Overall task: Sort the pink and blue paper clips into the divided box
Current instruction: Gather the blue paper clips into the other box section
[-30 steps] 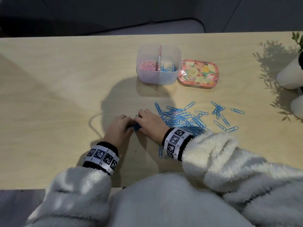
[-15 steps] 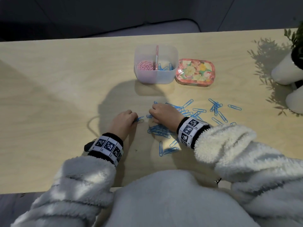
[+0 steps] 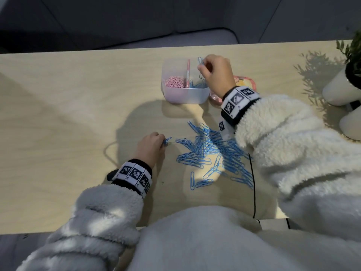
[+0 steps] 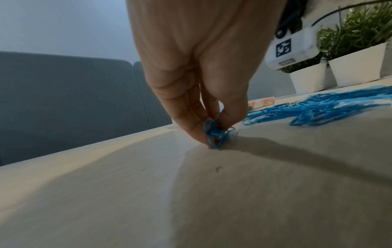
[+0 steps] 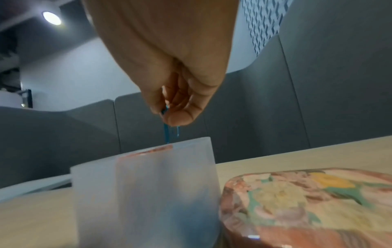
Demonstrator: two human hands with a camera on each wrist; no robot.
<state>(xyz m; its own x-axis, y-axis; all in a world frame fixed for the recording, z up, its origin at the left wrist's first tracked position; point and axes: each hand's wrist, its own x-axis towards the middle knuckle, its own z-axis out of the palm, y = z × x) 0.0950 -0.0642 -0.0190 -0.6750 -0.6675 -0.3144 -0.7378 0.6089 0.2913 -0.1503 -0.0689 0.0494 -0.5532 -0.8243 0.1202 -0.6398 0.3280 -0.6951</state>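
Nearest me, the left hand point(image 3: 150, 146) sits low on the desk point(image 3: 58, 118), fingers point(image 4: 191, 120) pressed together around a small bunch of blue clips point(image 4: 215, 134) whose ends touch the wood. Just to its three o'clock lies the loose heap of blue clips point(image 3: 214, 153), tangled and overlapping. They look light, springy wire, slick enough to skate on the wood and apt to hook one another, so I'd judge it best to pinch a few across their flat sides, not rake a fistful.

Farther off, at twelve o'clock from the heap, the right hand point(image 3: 216, 73) hangs over the right compartment of the divided box point(image 3: 185, 96), thumb and fingers pinching blue clips point(image 3: 200, 64) that dangle above the rim. Pink clips point(image 3: 174, 82) fill the left compartment; a few blue ones lie in the right. A flowered lid point(image 5: 307, 201) lies just beside the box.

Half a second ago that right hand was down at the heap; it has since risen to the box, while the left has kept its place.
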